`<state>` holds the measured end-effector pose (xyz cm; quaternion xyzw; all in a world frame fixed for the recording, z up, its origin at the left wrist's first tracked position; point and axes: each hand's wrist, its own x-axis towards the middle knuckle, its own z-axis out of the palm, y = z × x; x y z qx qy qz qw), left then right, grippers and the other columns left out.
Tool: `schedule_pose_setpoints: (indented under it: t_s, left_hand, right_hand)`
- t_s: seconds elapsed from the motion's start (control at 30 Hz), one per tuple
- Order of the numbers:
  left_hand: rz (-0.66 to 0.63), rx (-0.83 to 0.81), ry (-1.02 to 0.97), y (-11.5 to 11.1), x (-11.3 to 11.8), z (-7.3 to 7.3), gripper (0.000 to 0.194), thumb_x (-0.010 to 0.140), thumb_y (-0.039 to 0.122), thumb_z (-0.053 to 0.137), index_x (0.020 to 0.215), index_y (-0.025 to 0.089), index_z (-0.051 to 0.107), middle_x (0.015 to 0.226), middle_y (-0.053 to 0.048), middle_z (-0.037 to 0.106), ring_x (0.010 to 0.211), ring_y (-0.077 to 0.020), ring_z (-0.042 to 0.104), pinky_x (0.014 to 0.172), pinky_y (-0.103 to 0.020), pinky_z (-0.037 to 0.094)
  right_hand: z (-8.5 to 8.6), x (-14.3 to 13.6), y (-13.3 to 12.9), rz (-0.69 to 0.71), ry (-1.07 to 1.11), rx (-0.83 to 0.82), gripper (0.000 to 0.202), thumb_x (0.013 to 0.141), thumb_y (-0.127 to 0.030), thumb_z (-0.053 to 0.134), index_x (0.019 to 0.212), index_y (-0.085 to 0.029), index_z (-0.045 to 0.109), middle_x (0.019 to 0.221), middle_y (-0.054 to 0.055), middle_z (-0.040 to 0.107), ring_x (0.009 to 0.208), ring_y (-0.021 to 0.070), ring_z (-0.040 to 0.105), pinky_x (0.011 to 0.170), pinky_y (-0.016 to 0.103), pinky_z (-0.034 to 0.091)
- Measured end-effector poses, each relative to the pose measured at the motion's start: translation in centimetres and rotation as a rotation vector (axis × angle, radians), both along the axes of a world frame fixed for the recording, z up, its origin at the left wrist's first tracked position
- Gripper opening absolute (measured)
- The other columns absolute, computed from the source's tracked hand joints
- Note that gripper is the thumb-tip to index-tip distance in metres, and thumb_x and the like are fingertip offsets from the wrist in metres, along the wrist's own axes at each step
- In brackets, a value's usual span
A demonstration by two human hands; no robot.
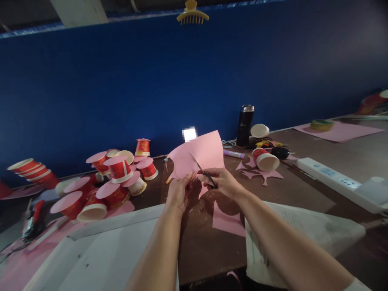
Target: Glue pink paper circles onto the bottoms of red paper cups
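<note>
Blue wall (121, 81) at the back, brown surface (209, 252) in front. Left hand (178, 192) with its grip pinched on a pink sheet (209, 147), right by a round shape in it; right hand (226, 184) with its grip closed around the handles of the black scissors (208, 177), blades just beside the same round. Sheet held up off the surface, maybe to give the blades room; left thumb near the round, maybe to stop the paper from flopping. Over to the left, red cups (119, 172) in a bunch, many upside down with a flat pink round (117, 160) on the bottom; perhaps turned that way to give the round a flat place to sit. Farther left, a leaning stack of cups (39, 171), one inside another; likely put together to save room. To the right, one cup (269, 162) on its side by pink scraps (268, 174), white inside; behind, a black flask (245, 127) standing up, shiny lid on; cannot tell what is inside.
</note>
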<state>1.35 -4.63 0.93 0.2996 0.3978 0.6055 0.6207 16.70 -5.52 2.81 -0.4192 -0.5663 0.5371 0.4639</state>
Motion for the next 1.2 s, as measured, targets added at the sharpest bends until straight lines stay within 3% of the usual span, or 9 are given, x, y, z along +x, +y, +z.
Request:
schedule_pose_setpoints:
  t_s: [0.27,0.47,0.8,0.97,1.2]
  left_hand:
    - [0.001,0.025,-0.007,0.2,-0.2,-0.1,0.033,0.058,0.025,0.084,0.08,0.011,0.065,0.063,0.004,0.06,0.052,-0.0028,0.05,0.047,-0.015,0.037]
    - [0.014,0.042,-0.031,0.3,-0.4,0.0,0.035,0.058,0.022,0.083,0.086,0.012,0.065,0.066,0.004,0.06,0.05,-0.002,0.047,0.046,-0.014,0.037]
    - [0.042,0.068,-0.041,0.3,-0.5,0.1,0.04,0.063,0.026,0.081,0.098,0.014,0.066,0.083,0.0,0.07,0.058,-0.0052,0.059,0.049,-0.014,0.042]
    - [0.068,0.068,-0.05,0.4,-0.4,0.1,0.045,0.067,0.032,0.078,0.104,0.011,0.065,0.09,-0.009,0.073,0.073,-0.018,0.069,0.065,-0.028,0.055]
    - [0.152,0.079,0.016,0.5,-0.6,-0.1,0.045,0.065,0.031,0.079,0.1,0.007,0.066,0.086,-0.012,0.073,0.074,-0.0255,0.071,0.071,-0.04,0.057]
  right_hand:
    - [0.5,0.2,-0.3,-0.004,-0.026,-0.02,0.056,0.062,-0.053,0.077,0.097,-0.009,0.073,0.061,0.0,0.057,0.057,0.0089,0.049,0.055,0.024,0.04]
    - [-0.3,0.5,0.2,0.031,-0.01,0.002,0.055,0.066,-0.05,0.076,0.103,-0.01,0.072,0.061,-0.001,0.056,0.055,0.0079,0.048,0.054,0.023,0.041]
    - [0.0,0.5,-0.1,0.062,0.045,-0.042,0.058,0.063,-0.048,0.079,0.107,-0.012,0.071,0.058,-0.004,0.048,0.056,0.0089,0.046,0.055,0.027,0.048]
    - [-0.7,0.3,0.2,0.123,0.067,-0.039,0.056,0.062,-0.046,0.08,0.106,-0.012,0.072,0.06,-0.003,0.052,0.057,0.0095,0.049,0.058,0.027,0.045]
    - [-0.9,0.6,0.4,0.127,-0.022,0.007,0.054,0.068,-0.047,0.076,0.109,-0.014,0.071,0.07,0.001,0.06,0.06,0.0098,0.051,0.06,0.026,0.041]
